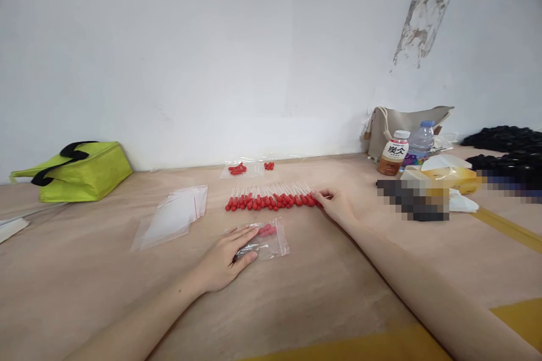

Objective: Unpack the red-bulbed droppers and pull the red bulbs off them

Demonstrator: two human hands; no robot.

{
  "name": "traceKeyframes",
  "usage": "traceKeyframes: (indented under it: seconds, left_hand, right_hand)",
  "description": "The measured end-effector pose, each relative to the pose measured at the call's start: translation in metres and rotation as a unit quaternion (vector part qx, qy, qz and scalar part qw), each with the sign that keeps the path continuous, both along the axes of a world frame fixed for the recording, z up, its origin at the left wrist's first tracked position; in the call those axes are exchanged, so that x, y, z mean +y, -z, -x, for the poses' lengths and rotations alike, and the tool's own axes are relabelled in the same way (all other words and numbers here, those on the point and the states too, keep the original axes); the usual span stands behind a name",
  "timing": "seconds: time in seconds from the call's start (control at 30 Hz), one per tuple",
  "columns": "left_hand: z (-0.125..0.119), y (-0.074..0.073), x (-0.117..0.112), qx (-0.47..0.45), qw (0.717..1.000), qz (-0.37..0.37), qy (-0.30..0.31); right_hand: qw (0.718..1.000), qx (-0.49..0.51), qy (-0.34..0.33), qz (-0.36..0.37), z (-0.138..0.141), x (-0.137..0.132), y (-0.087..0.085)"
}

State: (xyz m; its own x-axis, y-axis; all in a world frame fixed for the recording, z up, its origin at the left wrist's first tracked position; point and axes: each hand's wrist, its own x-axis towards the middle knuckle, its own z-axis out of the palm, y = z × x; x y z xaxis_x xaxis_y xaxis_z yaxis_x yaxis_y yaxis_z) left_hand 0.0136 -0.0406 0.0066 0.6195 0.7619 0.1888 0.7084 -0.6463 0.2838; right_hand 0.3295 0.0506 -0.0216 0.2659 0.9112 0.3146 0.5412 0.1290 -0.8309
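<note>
My left hand [228,256] lies with fingers stretched out on a clear zip bag [275,242], pressing it to the table. Red pieces [266,230] show inside the bag beyond my fingertips. A row of pale sticks with red tips [262,202] lies side by side past the bag, red ends toward me. At the row's right end is my right hand [335,206], its thumb and fingers closed at the last red-tipped stick. The fingers partly cover that stick.
Flat clear bags [173,217] lie fanned at left. Bags with red pieces [237,169] lie by the wall. A green bag [88,172] stands far left. At right are a brown-labelled bottle [393,155], a clear bottle [420,144], a beige bag [402,118] and a tissue pack [457,180].
</note>
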Motion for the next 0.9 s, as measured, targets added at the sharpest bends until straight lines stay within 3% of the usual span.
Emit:
traceKeyframes:
  seconds: [0.23,0.33,0.37,0.43,0.47,0.53,0.7,0.9]
  left_hand:
    - [-0.001,-0.001,-0.001,-0.004,1.0,-0.001,-0.005]
    - [-0.001,-0.001,-0.002,-0.012,1.0,-0.007,-0.012]
    - [-0.001,-0.001,-0.002,-0.013,1.0,-0.008,-0.018]
    - [-0.001,0.0,-0.003,-0.009,0.999,-0.005,-0.032]
    - [-0.001,0.0,-0.003,-0.006,0.999,-0.002,-0.037]
    - [-0.001,0.0,-0.004,-0.004,0.999,0.004,-0.038]
    - [-0.001,-0.003,-0.006,-0.008,1.0,0.015,-0.008]
    - [0.0,-0.007,-0.007,0.008,0.998,0.04,0.054]
  right_hand:
    - [1.0,-0.001,0.008,-0.024,-0.002,-0.002,-0.003]
    - [0.997,-0.004,0.032,-0.074,0.006,-0.013,-0.007]
    - [0.995,-0.009,0.012,-0.094,0.011,-0.019,-0.009]
    - [0.989,-0.032,-0.095,-0.108,0.024,-0.032,-0.012]
    - [0.98,-0.059,-0.16,-0.099,0.032,-0.039,-0.014]
    - [0.965,-0.111,-0.224,-0.075,0.046,-0.052,-0.016]
    - [0.938,-0.178,-0.295,-0.044,0.068,-0.066,-0.021]
    - [0.918,-0.236,-0.315,-0.052,0.075,-0.072,-0.022]
